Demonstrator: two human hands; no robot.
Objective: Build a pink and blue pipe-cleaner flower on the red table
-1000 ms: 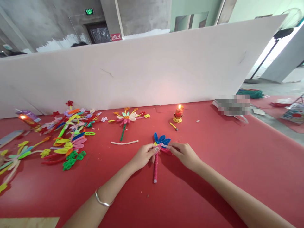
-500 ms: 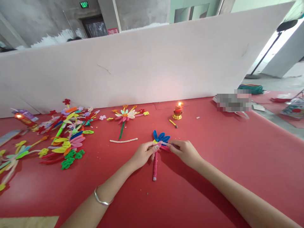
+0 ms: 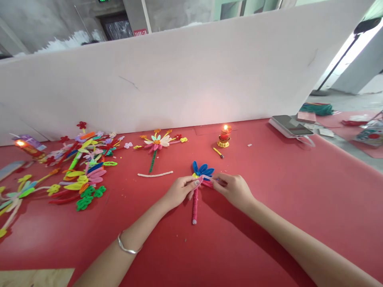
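Note:
A pipe-cleaner flower (image 3: 204, 170) with blue petals, a yellow part and a pink stem is between my hands. My left hand (image 3: 180, 193) is closed around the top of the stem, thumb and finger pressed together just below the petals. From the right, my right hand (image 3: 235, 190) pinches the end of a thin pale strip (image 3: 207, 177) that runs to my left thumb. Beneath that strip, pink petals show in part. The stem points toward me, with a pale tip at its lower end. My fingers hide the flower's centre.
Another pipe-cleaner flower (image 3: 156, 142) and a white pipe cleaner (image 3: 155, 174) lie ahead. A lit candle (image 3: 224, 135) on a gold base stands beyond a yellow pen-like stick (image 3: 218, 152). Colourful pipe-cleaner pieces (image 3: 86, 159) and a second lit candle (image 3: 30, 149) are leftward; a phone-like device (image 3: 291, 126) lies right.
The view has tilted slightly downward, so everything sits a little higher. Both hands keep the same hold on the flower and the pale strip.

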